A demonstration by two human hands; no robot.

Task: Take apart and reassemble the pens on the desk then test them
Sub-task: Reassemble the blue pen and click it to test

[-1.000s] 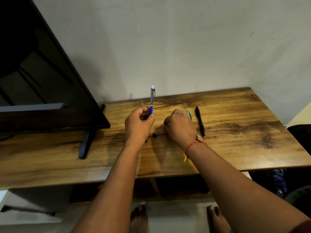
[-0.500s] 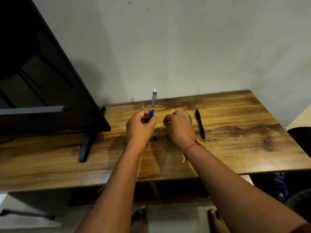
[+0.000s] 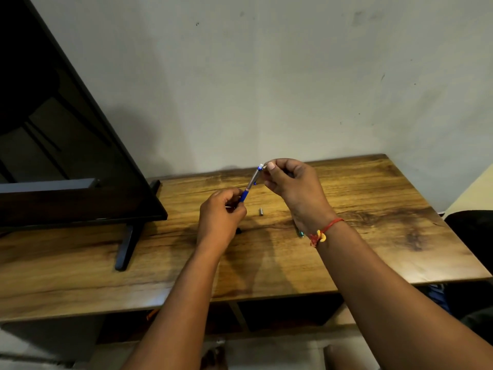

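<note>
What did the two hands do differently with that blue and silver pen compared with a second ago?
The right hand lifted off the wooden desk and now pinches the top end of the blue and silver pen, which has tilted from upright toward it. A small grey cylindrical part now shows on the desk. The left hand still grips the pen's blue lower end.

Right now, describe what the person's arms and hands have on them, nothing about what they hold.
Both forearms are bare, with no sleeves in view. The right hand has a thin red thread band tied round its wrist, with a yellow knot or bead and short loose ends hanging from it. The left hand and its wrist carry nothing. No rings or watch show on the fingers or wrists.
</note>
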